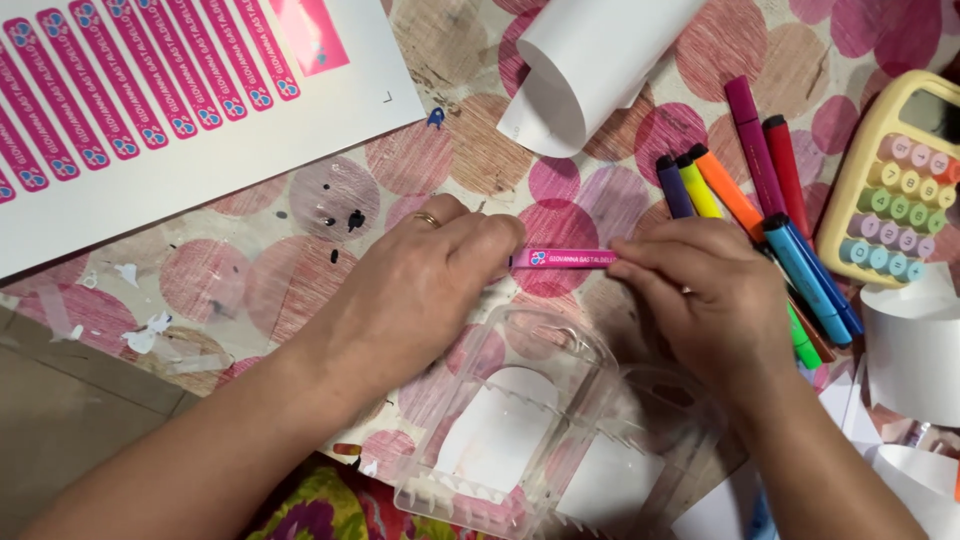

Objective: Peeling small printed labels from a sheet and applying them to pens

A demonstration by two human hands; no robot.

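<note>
A pink marker (565, 259) wrapped in a pink printed label lies level between both hands above the table. My left hand (420, 285), with a gold ring, pinches its left end. My right hand (705, 290) pinches its right end with the fingertips. Just below the hands lies a clear plastic marker tray (520, 420) with white paper under it. Several coloured markers (745, 190) lie beside my right hand: purple, yellow, orange, magenta, red, blue and green.
A white sheet of pink label stickers (150, 90) lies at the top left. A curled white paper (590, 60) sits at the top middle. A yellow calculator with pastel keys (900, 180) is at the right edge, with white paper curls (915, 350) below it. The dotted tablecloth (300, 260) covers the table.
</note>
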